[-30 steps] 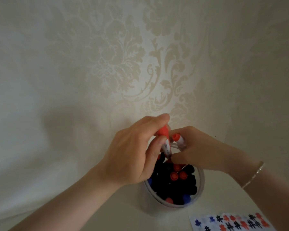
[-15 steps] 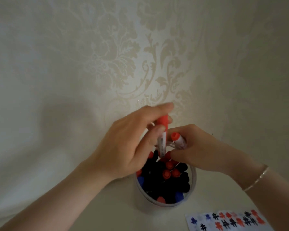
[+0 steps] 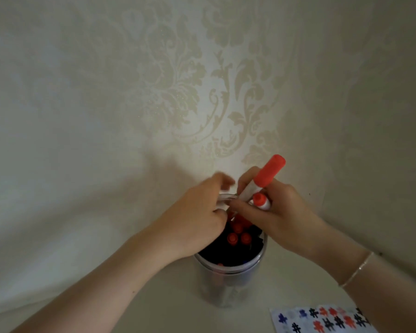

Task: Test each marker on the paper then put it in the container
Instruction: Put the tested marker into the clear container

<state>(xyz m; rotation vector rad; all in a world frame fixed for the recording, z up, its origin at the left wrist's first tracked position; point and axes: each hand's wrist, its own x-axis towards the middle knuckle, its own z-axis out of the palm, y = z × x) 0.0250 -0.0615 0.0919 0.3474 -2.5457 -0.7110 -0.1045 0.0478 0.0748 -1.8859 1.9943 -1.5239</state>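
The red-capped marker [image 3: 262,180] stands tilted over the mouth of the container [image 3: 228,282], its long axis running from the cap, up and to the right, down and left to the white barrel, whose lower end is hidden among the fingers. The right hand [image 3: 277,212] is curled round it and also pinches a second, shorter red-tipped marker [image 3: 262,203] that points toward the camera. The left hand [image 3: 197,212] sits at the container's far-left rim with its fingers bent around something white; they are blurred, so I cannot tell what it grips.

The clear container stands on the tabletop [image 3: 159,316] close to the patterned wall [image 3: 202,92], packed with upright markers, red caps [image 3: 238,234] among dark ones. The two hands cover most of its opening, leaving only the near part in sight. A paper [image 3: 322,319] with blue, black and red test marks lies at the tabletop's near right edge, well apart from the container. A thin bracelet [image 3: 356,270] circles the right wrist.
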